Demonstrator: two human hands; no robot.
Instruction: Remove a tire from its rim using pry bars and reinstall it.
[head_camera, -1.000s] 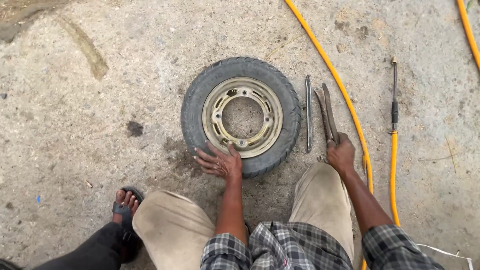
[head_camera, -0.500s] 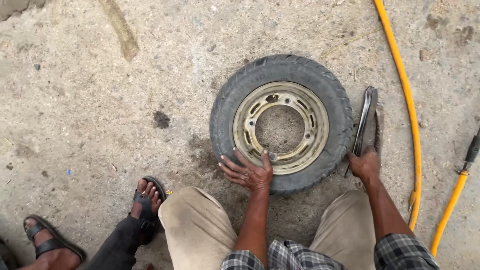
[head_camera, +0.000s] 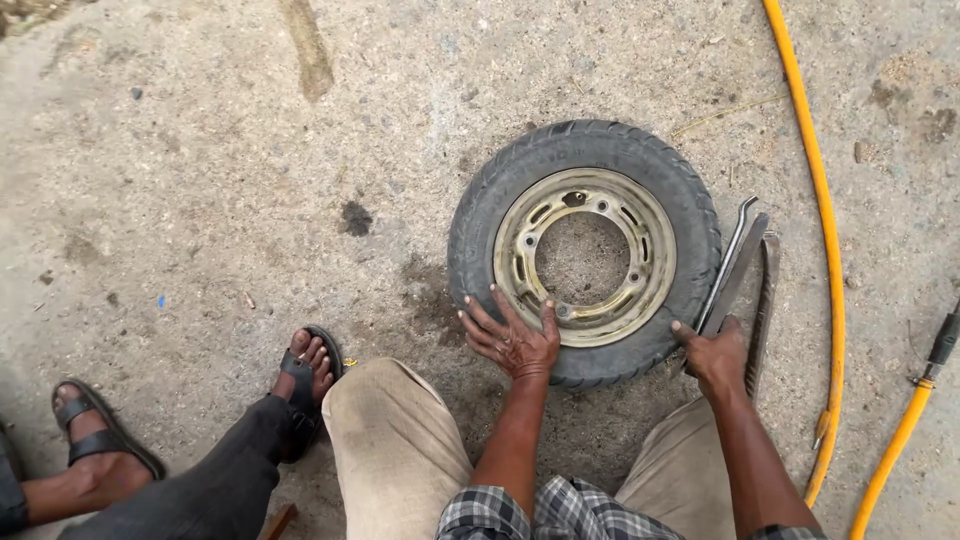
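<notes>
While I crouch over the work, findings are as follows.

Wheel: small tyre (head_camera: 585, 255) on a pale metal rim (head_camera: 585, 257) lies flat on the concrete floor (head_camera: 200, 180), just ahead of my knees.

Left hand: my left hand (head_camera: 512, 340) lies spread, palm down, on the near sidewall where rubber meets rim; fingers splayed, closed on nothing, only pressing.

Right hand: my right hand (head_camera: 715, 355) is curled around the near ends of the flat metal tyre levers (head_camera: 738, 268), which run along the tyre's right side, touching or almost touching it. How many bars are inside the fist I cannot tell.

Handling judgement: pressing weight should stay over the sidewall close to the rim edge, fingers clear of the gap, so the wheel does not slide on the gritty floor. The levers want a firm hold low down, tips kept against the rubber.

Edges: the yellow hose (head_camera: 815, 230) runs near the levers on the right; a second hose with a black fitting (head_camera: 920, 400) lies further right.

Open room: bare concrete beyond and left of the tyre. Another person's sandalled feet (head_camera: 305, 375) sit near my left knee, limiting that side.
</notes>
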